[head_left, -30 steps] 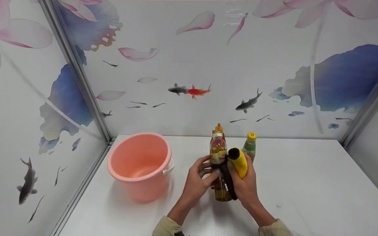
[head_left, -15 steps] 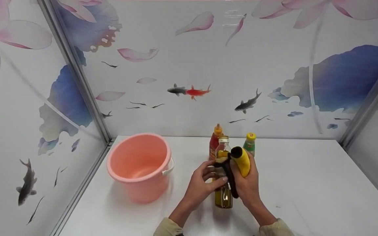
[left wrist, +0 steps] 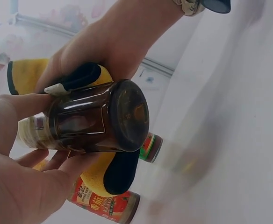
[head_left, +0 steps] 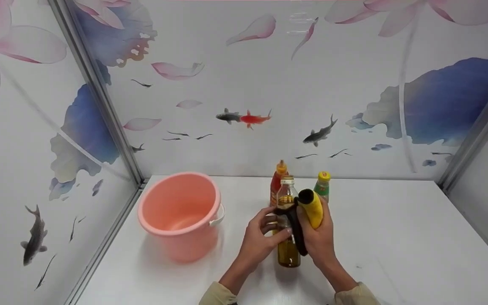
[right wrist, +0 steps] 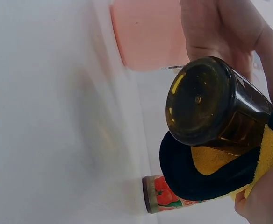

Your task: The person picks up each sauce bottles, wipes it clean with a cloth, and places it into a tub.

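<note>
A glass bottle of yellow-brown oil [head_left: 289, 255] with a gold cap is held up off the table between both hands. My left hand [head_left: 256, 238] grips it from the left, thumb in front and fingers behind. My right hand [head_left: 321, 238] holds a yellow cloth with black edging [head_left: 314, 215] against the bottle's right side. In the left wrist view the cloth [left wrist: 99, 175] also shows behind the bottle [left wrist: 82, 119], its black edge hanging below. The bottle's round base [right wrist: 199, 100] faces the right wrist camera. My right fingers are mostly hidden behind the cloth.
Behind the oil bottle stands a red ketchup bottle [head_left: 276, 183] with an orange nozzle. A yellow-capped bottle with a green label [head_left: 322, 187] stands to its right. On the left is a pink bucket [head_left: 189, 246] with a white handle. Printed panels [head_left: 261, 84] enclose the white table [head_left: 396, 237].
The oil bottle has dropped lower and tipped in my hands, uncovering the ketchup bottle behind it. In the last half second it has risen very slightly. The hands have hardly moved.
</note>
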Tool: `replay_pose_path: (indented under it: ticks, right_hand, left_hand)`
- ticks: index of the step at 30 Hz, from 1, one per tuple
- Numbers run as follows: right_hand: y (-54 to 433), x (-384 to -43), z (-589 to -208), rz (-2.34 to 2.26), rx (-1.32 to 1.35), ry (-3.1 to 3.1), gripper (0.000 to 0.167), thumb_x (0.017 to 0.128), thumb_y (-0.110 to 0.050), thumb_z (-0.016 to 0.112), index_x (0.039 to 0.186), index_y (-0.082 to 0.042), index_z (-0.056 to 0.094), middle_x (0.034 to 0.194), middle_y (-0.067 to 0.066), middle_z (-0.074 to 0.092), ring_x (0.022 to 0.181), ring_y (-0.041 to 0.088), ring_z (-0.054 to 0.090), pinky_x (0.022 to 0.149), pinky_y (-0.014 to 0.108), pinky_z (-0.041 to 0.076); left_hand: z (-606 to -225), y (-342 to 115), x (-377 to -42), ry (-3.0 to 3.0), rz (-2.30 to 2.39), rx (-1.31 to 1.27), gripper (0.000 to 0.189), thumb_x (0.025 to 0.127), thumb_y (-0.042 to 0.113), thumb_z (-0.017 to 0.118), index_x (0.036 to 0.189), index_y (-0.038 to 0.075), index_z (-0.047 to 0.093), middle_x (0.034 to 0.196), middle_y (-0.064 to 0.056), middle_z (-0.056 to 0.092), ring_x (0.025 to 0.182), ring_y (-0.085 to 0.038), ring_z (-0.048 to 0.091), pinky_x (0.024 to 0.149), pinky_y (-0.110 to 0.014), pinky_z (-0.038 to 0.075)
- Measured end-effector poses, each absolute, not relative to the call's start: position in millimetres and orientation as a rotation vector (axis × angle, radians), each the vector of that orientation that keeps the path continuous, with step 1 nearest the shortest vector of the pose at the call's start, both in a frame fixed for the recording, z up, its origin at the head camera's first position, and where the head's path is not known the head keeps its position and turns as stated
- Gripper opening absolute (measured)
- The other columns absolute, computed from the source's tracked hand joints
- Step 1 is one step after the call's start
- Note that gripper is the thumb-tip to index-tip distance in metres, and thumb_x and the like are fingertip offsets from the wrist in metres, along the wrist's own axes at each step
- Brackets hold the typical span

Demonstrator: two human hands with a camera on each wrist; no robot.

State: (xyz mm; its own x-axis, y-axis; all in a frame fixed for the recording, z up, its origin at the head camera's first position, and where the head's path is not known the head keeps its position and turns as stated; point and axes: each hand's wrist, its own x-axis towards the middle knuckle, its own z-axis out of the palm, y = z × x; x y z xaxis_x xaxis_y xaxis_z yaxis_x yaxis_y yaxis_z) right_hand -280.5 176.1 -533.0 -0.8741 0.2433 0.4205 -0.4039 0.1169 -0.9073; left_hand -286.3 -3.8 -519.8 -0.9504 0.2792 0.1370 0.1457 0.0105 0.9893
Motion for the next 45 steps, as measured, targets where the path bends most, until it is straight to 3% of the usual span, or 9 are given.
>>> replay_pose_path:
  ticks: [10, 16, 26, 37, 41, 45]
  right_hand:
    - [165.8, -276.6, -537.2, 1.808, 0.15, -1.962, 0.053, 0.106, -0.019, 0.071, 0.155, -0.021, 0.05, 0.129, -0.001, 0.06, 0.117, 0.022, 0.06, 0.103, 0.026, 0.053]
    - [163.7, -275.5, -539.4, 1.814, 0.15, -1.97, 0.054, 0.106, -0.019, 0.071, 0.155, -0.021, 0.049, 0.129, -0.001, 0.058, 0.119, 0.021, 0.058, 0.104, 0.026, 0.053]
    - [167.1, -277.3, -538.2, 1.782, 0.11, -1.961, 0.052, 0.106, -0.022, 0.072, 0.154, -0.02, 0.051, 0.13, -0.001, 0.062, 0.117, 0.02, 0.061, 0.102, 0.024, 0.053]
    - [173.1, -280.5, -535.8, 1.803, 0.13, -1.913, 0.051, 0.106, -0.023, 0.072, 0.153, -0.024, 0.051, 0.13, -0.002, 0.062, 0.119, 0.024, 0.062, 0.104, 0.023, 0.055]
    - [174.5, -281.1, -533.5, 1.808, 0.137, -1.901, 0.051, 0.106, -0.022, 0.072, 0.152, -0.024, 0.051, 0.131, -0.002, 0.063, 0.119, 0.025, 0.063, 0.104, 0.024, 0.056]
    - [175.2, -280.4, -532.9, 1.812, 0.13, -1.914, 0.052, 0.106, -0.023, 0.072, 0.153, -0.024, 0.05, 0.131, -0.002, 0.062, 0.12, 0.024, 0.062, 0.103, 0.025, 0.056]
  left_hand:
    - [-516.6, -10.6, -289.9, 2.121, 2.247, 0.439, 0.067, 0.093, 0.026, 0.086, 0.154, 0.027, 0.057, 0.142, -0.01, 0.066, 0.125, -0.025, 0.07, 0.105, -0.043, 0.062]
    - [-515.8, -12.5, -292.0, 2.13, 2.262, 0.432, 0.068, 0.093, 0.02, 0.086, 0.154, 0.023, 0.057, 0.14, -0.012, 0.068, 0.125, -0.025, 0.071, 0.106, -0.041, 0.061]
    - [-516.5, -11.9, -290.4, 2.057, 2.202, 0.48, 0.065, 0.095, 0.026, 0.085, 0.153, 0.016, 0.056, 0.141, -0.012, 0.071, 0.126, -0.027, 0.072, 0.106, -0.044, 0.061]
    - [-521.1, -5.7, -289.0, 2.092, 2.092, 0.516, 0.069, 0.093, 0.036, 0.087, 0.152, 0.025, 0.053, 0.145, -0.005, 0.066, 0.127, -0.023, 0.068, 0.113, -0.05, 0.056]
    - [-522.2, -3.8, -288.0, 2.081, 2.094, 0.497, 0.066, 0.094, 0.037, 0.086, 0.152, 0.03, 0.055, 0.146, -0.004, 0.062, 0.127, -0.024, 0.066, 0.11, -0.045, 0.058]
    - [-523.2, -3.8, -287.9, 2.092, 2.098, 0.485, 0.066, 0.095, 0.037, 0.085, 0.153, 0.027, 0.056, 0.144, -0.005, 0.063, 0.122, -0.021, 0.068, 0.106, -0.041, 0.06]
